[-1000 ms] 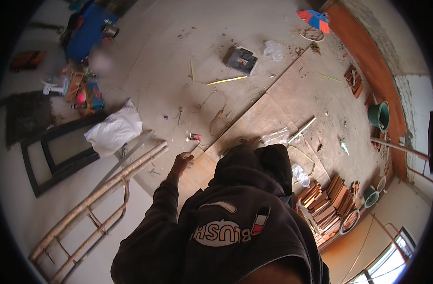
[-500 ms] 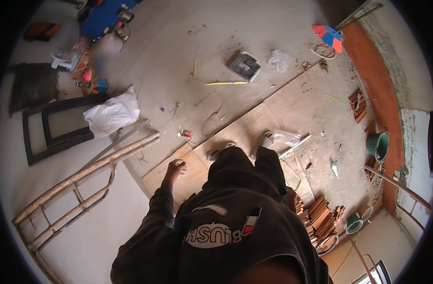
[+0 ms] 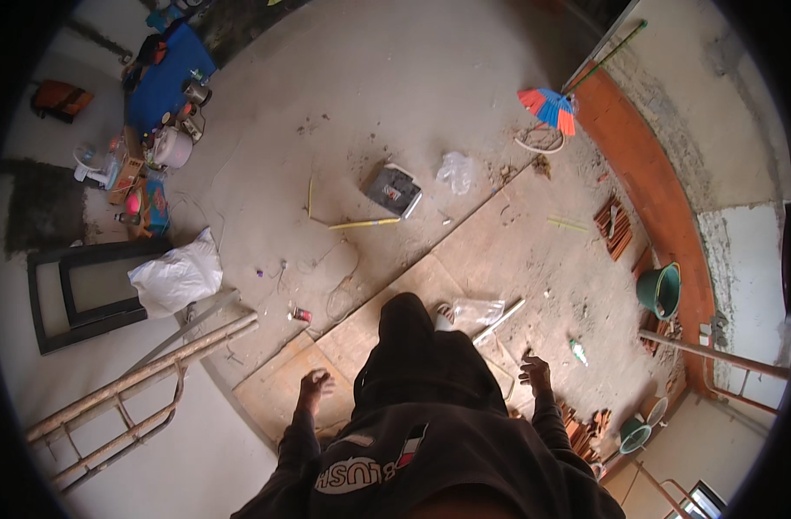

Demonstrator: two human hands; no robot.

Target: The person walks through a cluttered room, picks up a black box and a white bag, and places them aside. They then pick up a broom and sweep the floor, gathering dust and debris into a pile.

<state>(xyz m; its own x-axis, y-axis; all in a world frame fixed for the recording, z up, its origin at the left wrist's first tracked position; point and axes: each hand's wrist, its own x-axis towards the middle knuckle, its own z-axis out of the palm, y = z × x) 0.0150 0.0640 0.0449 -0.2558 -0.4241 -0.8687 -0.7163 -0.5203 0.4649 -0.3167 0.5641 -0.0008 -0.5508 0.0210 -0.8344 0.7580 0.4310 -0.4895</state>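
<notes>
Boards (image 3: pixel 491 238) lie on dusty floor (image 3: pixel 274 199); left hand (image 3: pixel 314 387) and right hand (image 3: pixel 536 374) curl loosely, empty.

Beneath and just left of my left hand (image 3: pixel 316 387) a flat tan board (image 3: pixel 279 374) lies on the floor (image 3: pixel 387 104), dusty and stained. Ahead and to the left of my right hand (image 3: pixel 536 374), a pale straight strip (image 3: pixel 502 319) lies slantwise; to that hand's right lies a small green-and-white bottle (image 3: pixel 578 351).

Under soft daylight, a window (image 3: pixel 703 499) glows lower right and straight lines bow near the dark rim.
</notes>
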